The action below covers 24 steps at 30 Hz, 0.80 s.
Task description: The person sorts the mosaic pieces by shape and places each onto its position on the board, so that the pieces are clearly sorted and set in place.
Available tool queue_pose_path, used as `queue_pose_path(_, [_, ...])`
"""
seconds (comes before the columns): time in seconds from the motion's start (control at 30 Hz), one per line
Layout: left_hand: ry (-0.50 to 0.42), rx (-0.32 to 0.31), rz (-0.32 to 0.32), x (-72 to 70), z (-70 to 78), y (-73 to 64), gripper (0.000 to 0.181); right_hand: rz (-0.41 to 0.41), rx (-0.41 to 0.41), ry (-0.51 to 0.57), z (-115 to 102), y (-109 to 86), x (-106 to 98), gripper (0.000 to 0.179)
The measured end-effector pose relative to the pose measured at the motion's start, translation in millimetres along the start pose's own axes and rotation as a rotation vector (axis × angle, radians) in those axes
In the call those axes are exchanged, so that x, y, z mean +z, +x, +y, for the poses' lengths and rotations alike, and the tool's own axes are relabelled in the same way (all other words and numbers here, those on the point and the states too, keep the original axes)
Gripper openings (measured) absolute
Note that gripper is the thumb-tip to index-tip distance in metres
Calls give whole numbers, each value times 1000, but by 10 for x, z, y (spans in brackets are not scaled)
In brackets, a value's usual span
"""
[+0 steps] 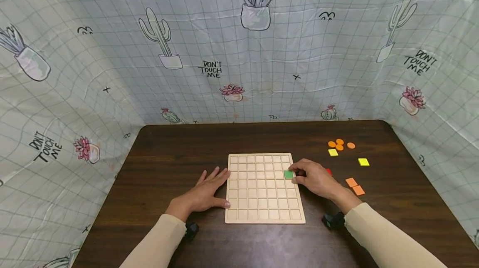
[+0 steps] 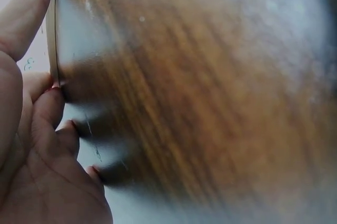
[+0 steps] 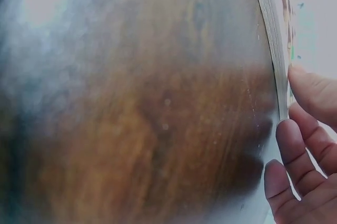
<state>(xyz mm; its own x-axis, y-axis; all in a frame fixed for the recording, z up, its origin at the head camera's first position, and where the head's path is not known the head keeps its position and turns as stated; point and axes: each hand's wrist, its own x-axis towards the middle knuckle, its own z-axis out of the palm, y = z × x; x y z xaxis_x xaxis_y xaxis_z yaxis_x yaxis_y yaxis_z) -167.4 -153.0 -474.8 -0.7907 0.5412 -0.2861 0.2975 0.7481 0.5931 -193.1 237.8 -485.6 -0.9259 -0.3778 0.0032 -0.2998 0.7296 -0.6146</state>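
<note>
A pale wooden grid board (image 1: 258, 193) lies on the table, its square cells divided by thin ridges. One green square tile (image 1: 287, 174) is at the right-hand column, in the third row from the top. My right hand (image 1: 313, 177) pinches this tile, index finger at its upper side and thumb at its lower side; the other fingers curl beside the board edge (image 3: 274, 45). On the opposite side my left hand (image 1: 202, 191) has its fingers spread, with fingertips and thumb touching the board's left edge (image 2: 52, 29).
Right of the board lie several orange discs (image 1: 339, 142), two yellow squares (image 1: 364, 162) and two orange squares (image 1: 358, 190). A red piece (image 1: 329, 172) is partly hidden behind my right hand. A patterned cloth (image 1: 232, 43) surrounds the dark wooden table (image 1: 179, 143) at back and sides.
</note>
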Motion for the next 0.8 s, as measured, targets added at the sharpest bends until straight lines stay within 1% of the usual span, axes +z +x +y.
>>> queue_pose_path(0.13, [5,-2,4,2,-3,-1,97,10,9,-7,-20,-29,-5,28])
queue_pose_path(0.3, [9,1,4,2,-2,5,96,72,38,-41,-62,-112,-64,31])
queue_pose_path(0.4, [13,-7,5,5,1,11,96,123,40,-55,-61,-206,-126,31])
queue_pose_path(0.57, [12,-15,9,11,3,14,97,202,34,-74,0,-409,-242,32])
queue_pose_path(0.7, [7,-11,11,17,-5,12,98,244,63,-89,57,-570,-322,32])
queue_pose_path(0.8, [6,-8,13,24,-11,14,98,254,87,-92,102,-686,-372,33])
